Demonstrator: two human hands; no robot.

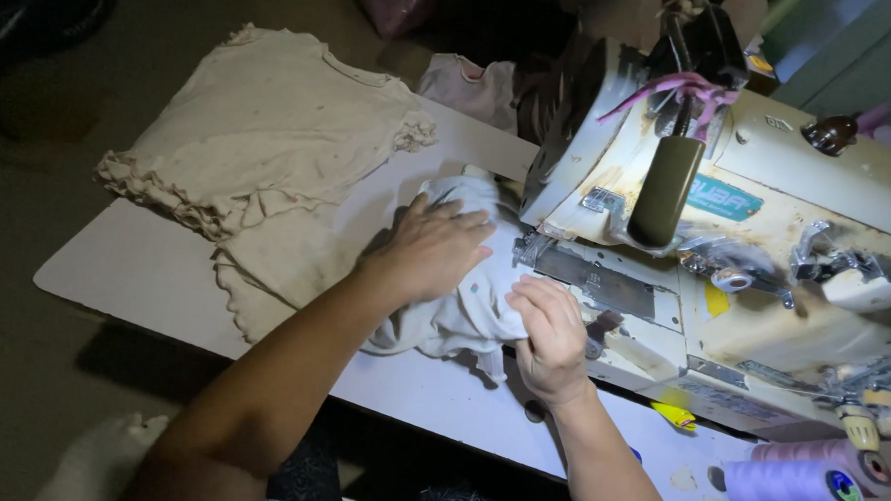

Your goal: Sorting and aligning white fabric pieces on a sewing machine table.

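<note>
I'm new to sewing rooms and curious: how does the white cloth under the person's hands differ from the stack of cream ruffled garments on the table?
The white cloth lies bunched and crumpled at the sewing machine, with the left hand pressed on it and the right hand pinching its edge. The stack of cream ruffled garments lies flat and spread, untouched, further from the machine. The cloth is whiter; the stack is cream. Both are soft fabric resting on the white table.

We are in a garment sewing workshop: a worn industrial sewing machine (727, 233) is set into a white worktop (144, 267). Beside it we see stacked cream frilled tops (260, 142) and lilac thread cones (806, 477).
</note>
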